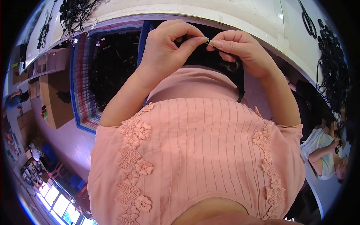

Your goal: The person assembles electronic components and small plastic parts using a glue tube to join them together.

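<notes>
My left hand (167, 48) and my right hand (243, 48) meet in front of me, just off the edge of the white table. Both are closed in a pinch, thumb against fingers. Between the fingertips runs a short, thin, light-coloured piece (207, 42), wire-like but too small to name surely. Each hand grips one end of it. Under the hands, a black thing (202, 58), perhaps cloth or cables, lies on my lap.
Black cables with small white ends (75, 15) hang over the white table (168, 9) at left; more black cables (332, 56) lie at right. A blue-edged bin (80, 86) with checkered lining holds dark items. Cardboard boxes (58, 101) stand left. A co-worker (320, 152) sits at right.
</notes>
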The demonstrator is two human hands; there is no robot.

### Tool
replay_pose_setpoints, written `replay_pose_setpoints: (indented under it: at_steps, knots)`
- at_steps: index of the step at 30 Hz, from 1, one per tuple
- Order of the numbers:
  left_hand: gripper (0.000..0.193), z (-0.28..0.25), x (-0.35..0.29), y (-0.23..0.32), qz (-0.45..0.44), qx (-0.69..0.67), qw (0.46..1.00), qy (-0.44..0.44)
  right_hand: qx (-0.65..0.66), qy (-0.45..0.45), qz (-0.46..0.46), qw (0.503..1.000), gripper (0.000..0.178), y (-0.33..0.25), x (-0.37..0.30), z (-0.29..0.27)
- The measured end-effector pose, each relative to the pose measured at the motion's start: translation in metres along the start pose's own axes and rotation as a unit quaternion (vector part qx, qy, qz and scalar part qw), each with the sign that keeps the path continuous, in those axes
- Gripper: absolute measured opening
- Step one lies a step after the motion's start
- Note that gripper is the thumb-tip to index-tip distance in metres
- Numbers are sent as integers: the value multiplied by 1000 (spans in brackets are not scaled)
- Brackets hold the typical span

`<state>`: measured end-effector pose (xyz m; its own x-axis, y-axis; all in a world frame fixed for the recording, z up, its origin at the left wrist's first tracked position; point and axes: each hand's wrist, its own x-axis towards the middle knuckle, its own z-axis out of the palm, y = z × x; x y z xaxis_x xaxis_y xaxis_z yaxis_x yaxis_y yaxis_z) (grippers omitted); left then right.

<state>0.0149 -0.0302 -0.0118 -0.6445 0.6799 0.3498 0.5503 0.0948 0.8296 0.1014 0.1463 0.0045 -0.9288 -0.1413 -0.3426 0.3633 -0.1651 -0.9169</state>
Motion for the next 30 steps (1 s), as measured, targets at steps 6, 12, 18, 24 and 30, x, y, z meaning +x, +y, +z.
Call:
replay_pose_setpoints:
  at_steps: [6,12,18,24,30]
  knots:
    - [7,0,2,-1,8,39,999,-12,-15,-2,1,1000,21,7,0,-5]
    - [10,6,-2,-7,-102,-107,989,-19,8,64,-34,997,20,8,-4,-1]
    - [8,5,-2,-8,-79,-81,993,-37,95,6,3,995,20,11,-2,-4]
    - [11,7,-3,-7,-98,-113,988,-27,-6,51,-40,998,18,11,-4,-2]
    - [13,8,-5,-9,-203,-282,936,-63,-111,98,-109,983,17,13,-5,3]
